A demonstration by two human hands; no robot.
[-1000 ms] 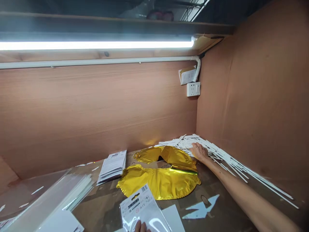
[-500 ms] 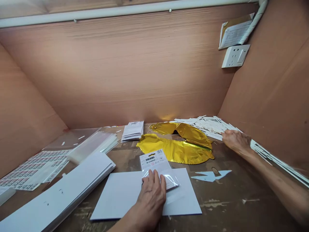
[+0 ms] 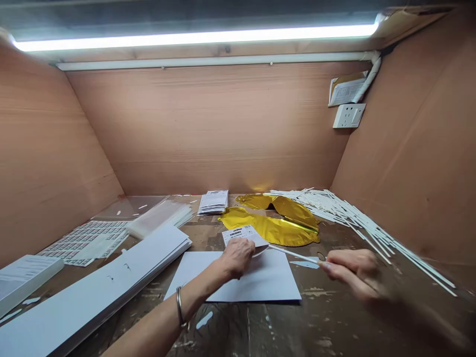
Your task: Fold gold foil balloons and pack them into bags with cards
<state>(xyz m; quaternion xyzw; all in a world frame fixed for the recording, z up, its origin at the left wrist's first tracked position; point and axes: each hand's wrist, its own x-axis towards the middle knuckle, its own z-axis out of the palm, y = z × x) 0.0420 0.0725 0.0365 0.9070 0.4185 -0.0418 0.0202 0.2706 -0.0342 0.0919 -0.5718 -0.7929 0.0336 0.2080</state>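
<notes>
The right hand (image 3: pixel 351 270) pinches a white stick (image 3: pixel 293 255) between its fingers, the stick's tip just beside a labelled packet (image 3: pixel 241 234). The left hand (image 3: pixel 236 258) grips that packet, which lies on a white sheet (image 3: pixel 230 280) on the surface (image 3: pixel 241 327). Beyond them lie a gold foil balloon (image 3: pixel 269 228) and a heap of loose sticks (image 3: pixel 353 218), with a stack of white boards (image 3: pixel 96 280) to the left.
</notes>
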